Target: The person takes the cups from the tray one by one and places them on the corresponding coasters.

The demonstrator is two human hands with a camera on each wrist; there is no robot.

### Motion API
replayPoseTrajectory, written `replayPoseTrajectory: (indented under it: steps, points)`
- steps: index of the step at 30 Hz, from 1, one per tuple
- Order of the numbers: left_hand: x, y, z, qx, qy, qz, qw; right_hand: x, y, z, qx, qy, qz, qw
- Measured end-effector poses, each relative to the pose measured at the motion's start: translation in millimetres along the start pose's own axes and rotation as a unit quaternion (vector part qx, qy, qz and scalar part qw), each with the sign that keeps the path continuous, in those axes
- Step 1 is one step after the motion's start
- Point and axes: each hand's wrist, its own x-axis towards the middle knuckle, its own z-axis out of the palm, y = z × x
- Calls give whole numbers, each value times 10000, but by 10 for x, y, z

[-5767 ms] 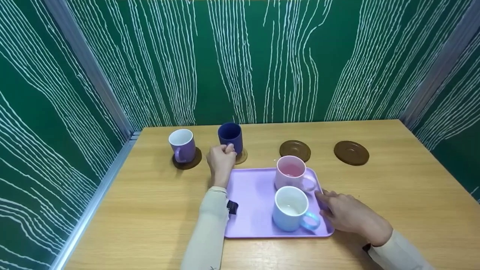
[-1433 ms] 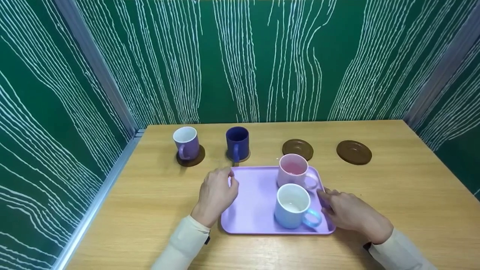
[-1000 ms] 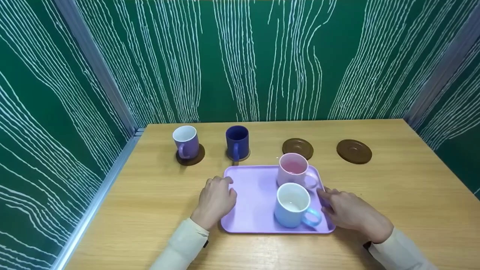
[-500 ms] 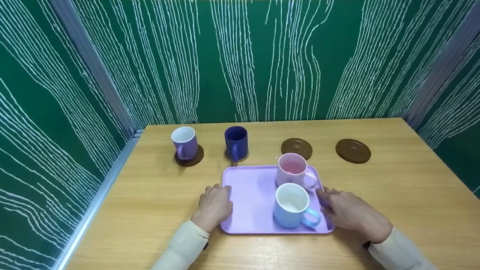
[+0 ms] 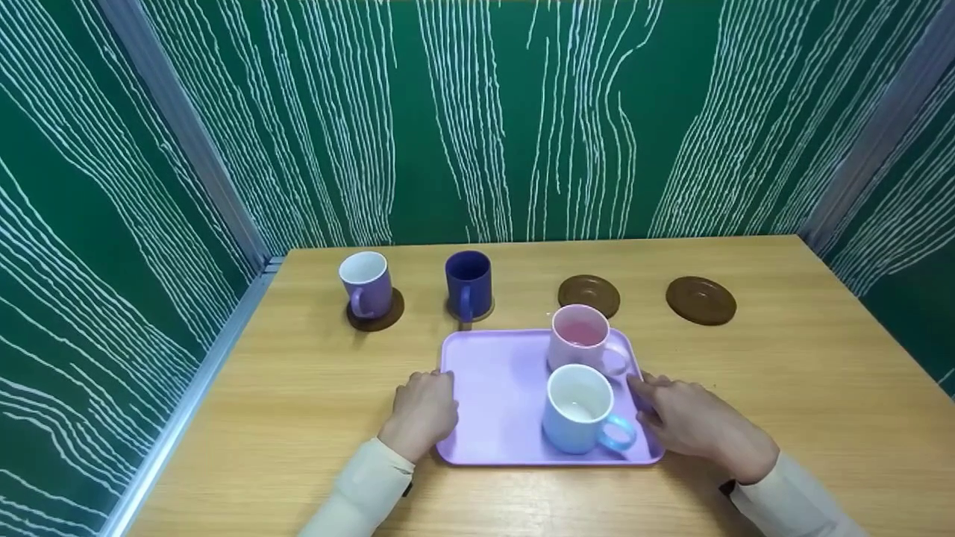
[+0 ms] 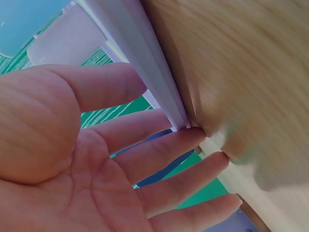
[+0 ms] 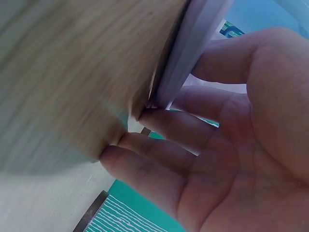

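Observation:
A lilac tray (image 5: 496, 395) lies on the table, bearing a pink mug (image 5: 565, 353) and, nearer me, a light blue mug (image 5: 568, 431). Both mug handles point right. My left hand (image 5: 422, 412) touches the tray's left edge. In the left wrist view its thumb meets the rim (image 6: 137, 50), and the fingers (image 6: 161, 154) extend fairly straight, tips near the tabletop. At the right edge, my right hand (image 5: 697, 424) touches the tray likewise; the right wrist view shows its thumb against the rim (image 7: 193, 48) and its fingers (image 7: 145, 174) stretched past the edge.
Behind the tray, a purple mug (image 5: 375, 297) stands on a dark brown coaster (image 5: 392, 313) and a navy mug (image 5: 480, 291) on another coaster. Two brown coasters (image 5: 587, 291) lie at the back right, one behind the pink mug. Green patterned panels (image 5: 522, 119) enclose the table.
Earlier my left hand held the navy mug's handle. It has since let go, drawn back and come down to the tray's left edge. My right hand has stayed at the right edge.

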Motion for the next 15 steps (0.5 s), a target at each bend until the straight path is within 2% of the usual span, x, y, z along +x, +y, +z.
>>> replayPoseTrajectory:
  steps: [4,9,15]
  points:
    - [11,3,-6,43,76,48,10000,-1,5,-7,15,-44,59,10000]
    - [11,-1,-2,10,-8,44,10000,-1,4,-7,0,-151,138,9998]
    - [2,-7,-2,-396,-177,46,9990,0,2,-6,77,-208,178,9996]
